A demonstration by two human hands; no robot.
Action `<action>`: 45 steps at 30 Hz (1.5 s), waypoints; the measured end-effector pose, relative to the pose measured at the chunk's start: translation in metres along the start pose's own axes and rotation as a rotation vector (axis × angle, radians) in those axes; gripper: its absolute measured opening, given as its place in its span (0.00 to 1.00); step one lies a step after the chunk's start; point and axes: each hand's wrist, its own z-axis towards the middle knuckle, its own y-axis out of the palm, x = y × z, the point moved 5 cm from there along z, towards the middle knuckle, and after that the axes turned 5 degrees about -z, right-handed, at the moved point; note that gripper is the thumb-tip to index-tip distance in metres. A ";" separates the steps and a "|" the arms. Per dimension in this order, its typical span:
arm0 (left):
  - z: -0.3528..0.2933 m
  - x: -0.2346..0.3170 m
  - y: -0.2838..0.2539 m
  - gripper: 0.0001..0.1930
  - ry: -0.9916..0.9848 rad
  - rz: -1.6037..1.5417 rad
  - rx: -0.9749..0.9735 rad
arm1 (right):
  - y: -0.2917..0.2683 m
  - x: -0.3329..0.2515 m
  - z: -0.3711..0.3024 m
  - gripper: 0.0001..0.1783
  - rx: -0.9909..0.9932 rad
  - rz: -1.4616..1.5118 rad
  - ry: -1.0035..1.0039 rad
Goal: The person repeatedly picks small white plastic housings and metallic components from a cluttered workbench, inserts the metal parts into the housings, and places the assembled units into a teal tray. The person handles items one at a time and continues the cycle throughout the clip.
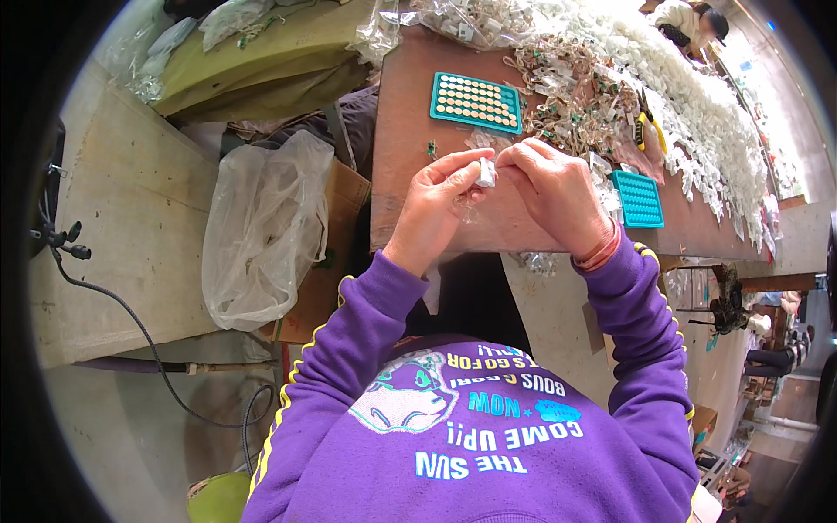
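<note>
Over the near part of the brown table, my left hand (433, 202) is closed around a small white plastic piece (486, 173), holding it between thumb and fingers. My right hand (558, 185) is right beside it, its thumb and forefinger pinched together near the piece's right side. Whatever those fingertips grip is too small to tell. Beyond my hands lies a teal tray (433, 109) filled with rows of round, coin-like metal discs. A second teal tray (638, 199), with rows of small pockets, sits right of my right hand. Next to my left hand is a tiny green part (432, 149).
Wired small parts (571, 91) are heaped at the table's middle, with yellow-handled pliers (647, 131) on them. A long mound of white pieces (680, 96) covers the far right. A clear plastic bag (266, 231) hangs by a cardboard box (347, 205) at left. Another person (684, 22) is at the far right.
</note>
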 end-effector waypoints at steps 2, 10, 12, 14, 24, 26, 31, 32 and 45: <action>-0.001 -0.001 0.000 0.13 -0.003 0.060 0.003 | 0.000 0.001 0.000 0.03 -0.073 -0.072 -0.027; 0.000 -0.002 0.001 0.13 0.003 0.255 -0.011 | 0.002 0.003 -0.001 0.02 -0.021 0.056 -0.003; 0.000 -0.002 -0.001 0.12 0.010 0.180 0.007 | 0.003 0.009 -0.005 0.02 -0.011 0.255 0.142; 0.001 -0.001 -0.002 0.12 0.009 0.144 0.003 | 0.006 0.012 -0.009 0.03 -0.007 0.367 0.240; -0.001 -0.006 -0.009 0.12 -0.040 0.191 0.004 | 0.017 0.001 -0.016 0.05 0.102 0.205 0.118; -0.001 -0.003 -0.004 0.11 0.019 0.185 -0.002 | 0.017 0.003 -0.017 0.05 0.093 0.268 0.162; -0.003 0.000 0.001 0.11 -0.065 0.082 0.033 | 0.011 -0.002 -0.016 0.05 0.123 0.313 0.175; -0.003 -0.001 0.000 0.12 -0.096 0.087 0.055 | 0.011 -0.006 -0.015 0.07 0.139 0.269 0.114; 0.059 0.049 0.119 0.19 1.321 1.782 -0.739 | -0.041 0.020 -0.096 0.04 0.418 0.335 0.553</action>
